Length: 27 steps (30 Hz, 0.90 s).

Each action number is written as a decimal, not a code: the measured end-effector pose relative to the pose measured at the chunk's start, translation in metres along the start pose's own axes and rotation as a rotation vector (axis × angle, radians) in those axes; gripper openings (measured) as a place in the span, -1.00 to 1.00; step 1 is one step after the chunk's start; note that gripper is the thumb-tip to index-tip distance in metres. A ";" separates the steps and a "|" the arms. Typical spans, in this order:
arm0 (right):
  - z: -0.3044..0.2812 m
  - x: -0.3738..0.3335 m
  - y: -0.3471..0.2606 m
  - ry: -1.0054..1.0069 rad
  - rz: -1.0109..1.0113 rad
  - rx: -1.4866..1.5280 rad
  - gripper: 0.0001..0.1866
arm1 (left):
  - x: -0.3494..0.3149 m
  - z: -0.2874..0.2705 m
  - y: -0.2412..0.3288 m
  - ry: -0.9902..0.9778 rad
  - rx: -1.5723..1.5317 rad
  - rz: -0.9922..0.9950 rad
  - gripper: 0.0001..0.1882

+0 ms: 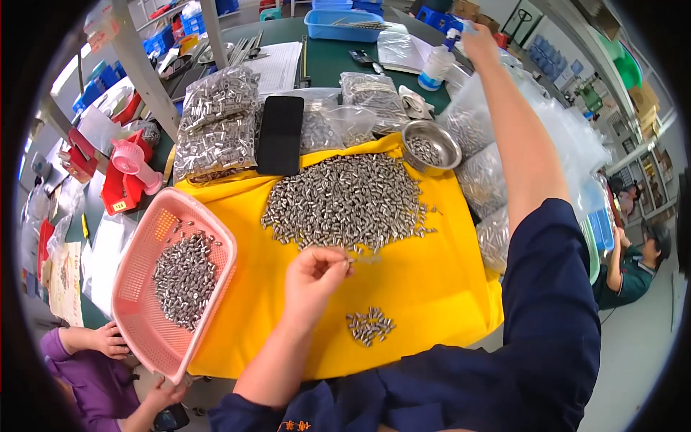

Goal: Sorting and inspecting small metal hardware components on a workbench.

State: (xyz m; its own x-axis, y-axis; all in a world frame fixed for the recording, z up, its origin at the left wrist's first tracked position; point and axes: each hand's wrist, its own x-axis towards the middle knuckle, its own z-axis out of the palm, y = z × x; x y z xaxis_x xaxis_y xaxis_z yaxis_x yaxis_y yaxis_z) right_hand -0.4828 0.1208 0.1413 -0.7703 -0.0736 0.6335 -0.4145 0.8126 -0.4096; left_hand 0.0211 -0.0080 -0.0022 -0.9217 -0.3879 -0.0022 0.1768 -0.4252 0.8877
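My left hand [317,277] is closed in a pinch above the yellow cloth [432,288]. A thin, blurred, silvery piece sticks out from its fingertips; I cannot make out its kind. Just beyond it spreads a large pile of small metal cylinders [349,198], and a smaller group of the same cylinders [371,326] lies nearer to me. My right arm stretches far forward to the right. My right hand [481,47] is beside a white pump bottle [436,68] with a blue top; its fingers are mostly hidden, with something bluish by them.
Another person's hands [111,341] hold a pink basket [224,252] of cylinders at the left. Bags of metal parts [216,137], a black phone [281,135] and a steel bowl [452,146] line the cloth's far edge. More plastic bags [482,180] stand under my right arm.
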 end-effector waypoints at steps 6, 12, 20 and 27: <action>-0.006 0.132 0.114 0.065 -0.410 -0.146 -0.41 | -0.002 0.005 0.009 -0.157 -0.147 -0.025 -0.87; 0.042 0.020 0.006 -0.019 0.064 0.026 -0.74 | 0.000 0.005 0.014 0.044 0.014 -0.090 -0.82; 0.027 0.023 0.023 -0.053 -0.049 -0.308 -0.70 | -0.001 0.007 0.011 0.015 -0.007 -0.069 -0.85; -0.008 0.151 0.127 -0.119 -0.334 -0.882 -0.65 | 0.004 0.001 0.003 -0.052 0.138 -0.047 -0.94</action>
State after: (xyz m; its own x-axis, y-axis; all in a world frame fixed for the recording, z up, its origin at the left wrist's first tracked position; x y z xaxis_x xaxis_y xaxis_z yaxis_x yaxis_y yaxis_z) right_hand -0.6480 0.2180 0.1904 -0.7428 -0.3998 0.5370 -0.1446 0.8790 0.4543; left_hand 0.0174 -0.0102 0.0006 -0.9452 -0.3256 -0.0244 0.0873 -0.3242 0.9420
